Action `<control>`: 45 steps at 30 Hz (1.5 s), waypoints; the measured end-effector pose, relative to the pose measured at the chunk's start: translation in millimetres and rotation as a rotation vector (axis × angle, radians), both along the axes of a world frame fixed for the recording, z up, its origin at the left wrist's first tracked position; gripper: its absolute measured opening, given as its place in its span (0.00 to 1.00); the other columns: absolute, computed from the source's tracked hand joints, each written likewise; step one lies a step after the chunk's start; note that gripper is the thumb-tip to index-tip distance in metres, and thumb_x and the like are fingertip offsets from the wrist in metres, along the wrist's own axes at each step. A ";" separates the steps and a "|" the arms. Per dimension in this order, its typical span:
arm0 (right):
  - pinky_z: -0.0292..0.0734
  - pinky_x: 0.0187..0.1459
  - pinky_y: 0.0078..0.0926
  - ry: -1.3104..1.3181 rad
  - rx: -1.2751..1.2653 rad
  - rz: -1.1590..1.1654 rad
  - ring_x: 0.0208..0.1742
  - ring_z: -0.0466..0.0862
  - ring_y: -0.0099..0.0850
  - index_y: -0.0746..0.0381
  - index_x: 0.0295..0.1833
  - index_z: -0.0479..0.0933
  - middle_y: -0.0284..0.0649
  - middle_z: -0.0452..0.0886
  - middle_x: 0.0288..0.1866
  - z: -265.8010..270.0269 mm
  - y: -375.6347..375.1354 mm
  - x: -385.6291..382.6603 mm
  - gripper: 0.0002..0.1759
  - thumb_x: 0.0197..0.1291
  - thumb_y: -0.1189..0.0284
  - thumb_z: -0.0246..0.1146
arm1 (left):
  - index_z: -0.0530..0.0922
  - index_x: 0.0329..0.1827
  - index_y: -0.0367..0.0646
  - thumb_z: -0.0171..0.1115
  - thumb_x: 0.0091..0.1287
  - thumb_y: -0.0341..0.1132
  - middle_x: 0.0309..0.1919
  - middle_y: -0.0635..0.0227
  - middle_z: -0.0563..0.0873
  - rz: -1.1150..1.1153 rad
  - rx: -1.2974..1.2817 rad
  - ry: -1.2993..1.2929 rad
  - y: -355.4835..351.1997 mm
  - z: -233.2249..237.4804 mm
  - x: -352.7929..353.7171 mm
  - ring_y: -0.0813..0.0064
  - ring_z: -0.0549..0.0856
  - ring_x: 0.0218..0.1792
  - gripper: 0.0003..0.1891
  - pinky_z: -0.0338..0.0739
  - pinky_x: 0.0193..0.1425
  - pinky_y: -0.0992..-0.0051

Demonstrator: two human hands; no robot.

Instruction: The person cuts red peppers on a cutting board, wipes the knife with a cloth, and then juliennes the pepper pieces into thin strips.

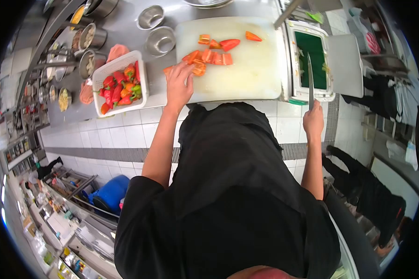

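Red and orange pepper pieces (216, 57) lie on the upper left part of a white cutting board (246, 79). My left hand (179, 83) rests at the board's left edge, its fingers apart and touching pepper pieces there; whether it grips one is hidden. My right hand (314, 122) is closed round the handle of a long knife (310, 74). The blade points away from me, over a white-rimmed bin (330, 96) with a green inside, right of the board. Left of the board, a white basket (145, 79) holds whole red, orange and green peppers (121, 88).
Two metal bowls (161, 41) stand between basket and board. Metal pots (92, 37) line the counter's left side. A grey lid (344, 65) adjoins the bin's right side. Another person in dark clothes (375, 195) is at the lower right. A blue barrel (111, 193) stands lower left.
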State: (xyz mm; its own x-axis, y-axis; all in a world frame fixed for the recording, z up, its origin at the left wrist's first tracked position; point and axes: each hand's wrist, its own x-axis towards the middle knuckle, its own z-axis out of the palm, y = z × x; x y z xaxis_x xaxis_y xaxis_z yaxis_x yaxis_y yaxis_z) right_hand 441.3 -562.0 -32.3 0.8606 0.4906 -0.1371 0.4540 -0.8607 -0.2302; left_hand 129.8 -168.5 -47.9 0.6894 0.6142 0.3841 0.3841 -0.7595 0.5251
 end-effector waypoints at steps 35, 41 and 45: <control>0.82 0.40 0.64 0.152 -0.059 0.161 0.37 0.89 0.63 0.60 0.60 0.67 0.61 0.88 0.33 0.6 57.2 -74.0 0.15 0.71 0.73 0.57 | 0.75 0.55 0.40 0.78 0.58 0.21 0.50 0.56 0.80 -0.302 -0.541 -0.052 -56.6 7.2 84.5 0.52 0.85 0.52 0.24 0.82 0.57 0.62; 0.81 0.32 0.58 0.162 -0.076 0.255 0.29 0.88 0.58 0.61 0.55 0.67 0.54 0.86 0.26 60.7 48.9 -98.9 0.09 0.75 0.72 0.55 | 0.77 0.58 0.41 0.73 0.65 0.25 0.57 0.53 0.77 -0.346 -0.463 -0.020 -93.8 -41.4 120.8 0.46 0.79 0.61 0.20 0.75 0.68 0.56; 0.82 0.29 0.51 0.161 -0.143 0.355 0.27 0.88 0.52 0.61 0.55 0.68 0.49 0.85 0.24 60.9 42.9 -115.4 0.08 0.74 0.74 0.56 | 0.77 0.61 0.42 0.70 0.70 0.28 0.58 0.51 0.76 -0.380 -0.392 -0.041 -97.2 -47.0 126.8 0.45 0.76 0.61 0.18 0.72 0.68 0.53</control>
